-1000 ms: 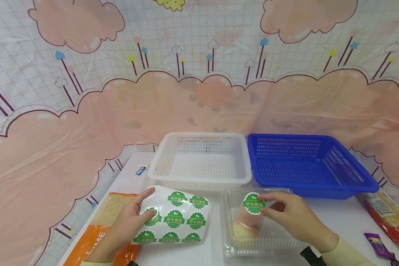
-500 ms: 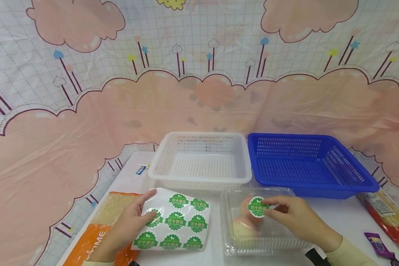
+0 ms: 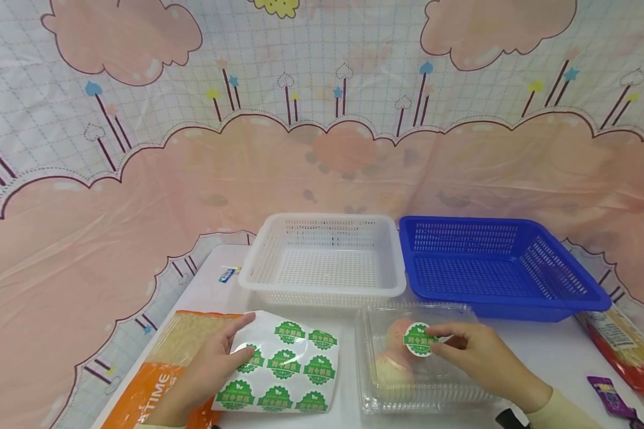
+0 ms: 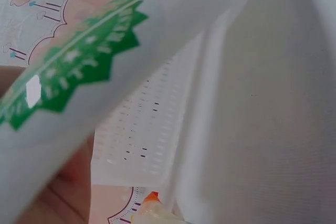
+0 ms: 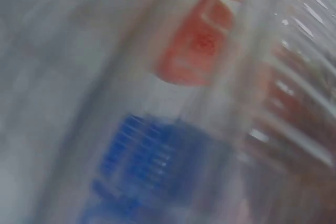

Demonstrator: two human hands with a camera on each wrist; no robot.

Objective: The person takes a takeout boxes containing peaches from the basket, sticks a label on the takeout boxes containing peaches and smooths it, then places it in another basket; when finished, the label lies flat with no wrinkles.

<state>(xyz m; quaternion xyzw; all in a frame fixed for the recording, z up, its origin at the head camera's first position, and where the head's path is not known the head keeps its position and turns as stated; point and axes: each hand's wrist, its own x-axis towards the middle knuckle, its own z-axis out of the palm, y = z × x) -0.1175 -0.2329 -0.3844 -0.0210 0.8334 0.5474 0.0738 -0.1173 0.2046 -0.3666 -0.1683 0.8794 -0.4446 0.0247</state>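
Observation:
My left hand (image 3: 209,363) pinches the edge of a white sticker sheet (image 3: 300,386) between thumb and fingers. Green round labels cover much of the sheet, which curves close to the camera in the left wrist view (image 4: 121,72). My right hand (image 3: 480,360) pinches the right edge of a single green-and-white round sticker (image 3: 418,341). That sticker is over the lid of a clear plastic clamshell box (image 3: 408,399); whether it touches the lid I cannot tell. Pinkish and pale yellow round fruits (image 3: 393,374) show inside. The right wrist view is blurred, with clear ribbed plastic (image 5: 299,124).
Behind the box stand a white basket (image 3: 322,292) and a blue basket (image 3: 515,302). An orange-and-clear bag (image 3: 155,375) lies under the left forearm. To the right are a red-and-yellow packet (image 3: 630,351) and a small purple packet (image 3: 610,396). A small blue-and-white item (image 3: 226,275) lies back left.
My right hand has moved the round sticker slightly right and down over the box, uncovering more of the fruit. The sticker sheet in my left hand has dropped a little.

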